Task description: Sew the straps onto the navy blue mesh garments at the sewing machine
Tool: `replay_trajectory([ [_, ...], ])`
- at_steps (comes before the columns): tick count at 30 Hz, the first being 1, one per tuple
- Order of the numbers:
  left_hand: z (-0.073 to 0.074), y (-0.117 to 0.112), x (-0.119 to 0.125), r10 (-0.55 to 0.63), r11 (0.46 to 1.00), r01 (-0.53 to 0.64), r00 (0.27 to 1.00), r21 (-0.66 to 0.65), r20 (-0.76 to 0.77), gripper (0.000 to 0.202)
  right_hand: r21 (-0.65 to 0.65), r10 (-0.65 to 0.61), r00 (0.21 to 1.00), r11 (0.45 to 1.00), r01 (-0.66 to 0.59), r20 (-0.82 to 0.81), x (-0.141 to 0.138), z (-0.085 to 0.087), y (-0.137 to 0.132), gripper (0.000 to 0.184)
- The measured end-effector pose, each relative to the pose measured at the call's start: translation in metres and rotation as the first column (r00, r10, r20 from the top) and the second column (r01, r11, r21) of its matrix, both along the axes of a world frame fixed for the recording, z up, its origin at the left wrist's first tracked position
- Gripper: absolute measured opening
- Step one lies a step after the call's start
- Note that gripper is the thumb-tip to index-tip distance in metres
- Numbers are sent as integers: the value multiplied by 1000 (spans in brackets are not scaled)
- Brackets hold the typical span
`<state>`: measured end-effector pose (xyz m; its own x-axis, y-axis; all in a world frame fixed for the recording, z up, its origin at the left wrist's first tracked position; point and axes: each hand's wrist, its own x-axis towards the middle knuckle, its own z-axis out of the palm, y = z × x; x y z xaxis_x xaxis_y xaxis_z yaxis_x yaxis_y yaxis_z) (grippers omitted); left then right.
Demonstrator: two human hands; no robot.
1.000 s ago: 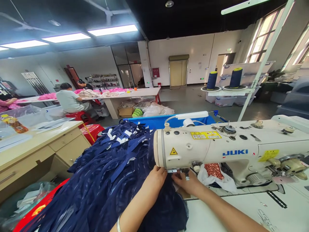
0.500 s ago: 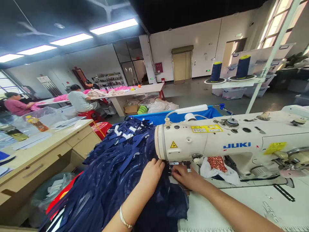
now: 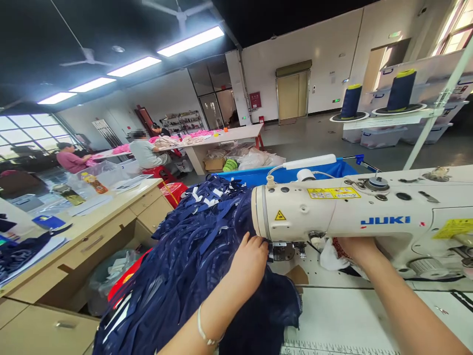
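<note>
My left hand (image 3: 250, 260) lies on a big heap of navy blue fabric (image 3: 185, 266), fingers curled down onto the cloth just left of the presser foot (image 3: 284, 250). My right hand (image 3: 355, 247) reaches under the arm of the cream JUKI sewing machine (image 3: 369, 217), at a white cloth (image 3: 328, 256) with a red patterned piece; its fingers are hidden behind the machine. The navy fabric spills off the table's left edge.
A wooden desk (image 3: 74, 236) with papers and a bottle stands to the left. A blue bin (image 3: 284, 175) sits behind the machine. Two thread cones (image 3: 401, 88) stand on a rack at right. People sit at a long table (image 3: 221, 135) in the background.
My right hand left the presser foot and moved right, under the machine arm. My left hand stayed on the navy fabric. The view turned left.
</note>
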<state>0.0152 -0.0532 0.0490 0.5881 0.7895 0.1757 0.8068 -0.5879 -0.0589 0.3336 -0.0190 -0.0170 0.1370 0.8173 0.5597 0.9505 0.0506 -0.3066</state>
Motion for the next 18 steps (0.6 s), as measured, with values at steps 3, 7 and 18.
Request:
replay_trajectory([
  [3, -19, 28, 2, 24, 996, -30, 997, 89, 70, 38, 10, -10, 1000, 1000, 11, -19, -2, -6, 1, 57],
  [7, -31, 67, -15, 88, 994, -94, 992, 59, 95, 52, 17, -20, 998, 1000, 21, -58, -5, -6, 3, 61],
  [18, -16, 66, -16, 6, 999, -8, 999, 33, 46, 44, -43, -67, 992, 997, 63, -102, -12, 10, 0, 60],
])
